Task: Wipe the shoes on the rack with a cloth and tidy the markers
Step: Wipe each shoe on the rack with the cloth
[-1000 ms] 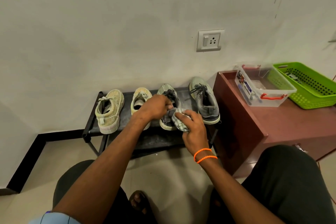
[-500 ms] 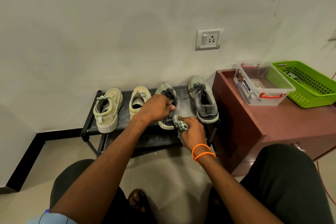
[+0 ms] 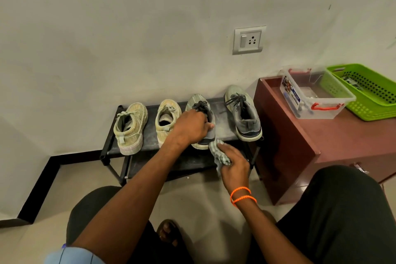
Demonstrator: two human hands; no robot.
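The left hand (image 3: 190, 127) is reaching forward with the arm stretched out, and its fingers are curling over the top of a grey shoe (image 3: 203, 122), gripping it around the laces and collar; the right hand (image 3: 232, 165) is sitting just behind and to the right of the left one, with two orange bands (image 3: 242, 195) circling its wrist, and its fingers are bunching a striped cloth (image 3: 218, 154) against the heel of that same shoe; the cloth is touching the shoe's back edge and hanging partly below the shelf.

Four shoes are standing on the black rack (image 3: 150, 135), toes toward the wall; two pale ones (image 3: 130, 128) are sitting to the left of the left hand, one (image 3: 167, 118) of them just beside it; the second grey shoe (image 3: 244, 113) is standing to the right of both hands, apart from them.

Further right of the right hand, two containers are resting on a brown cabinet (image 3: 342, 139); a clear box (image 3: 315, 96) with a red handle is holding something too unclear to name; a green basket (image 3: 368, 92) is touching it, and dark small things are lying inside, too small to tell as markers.
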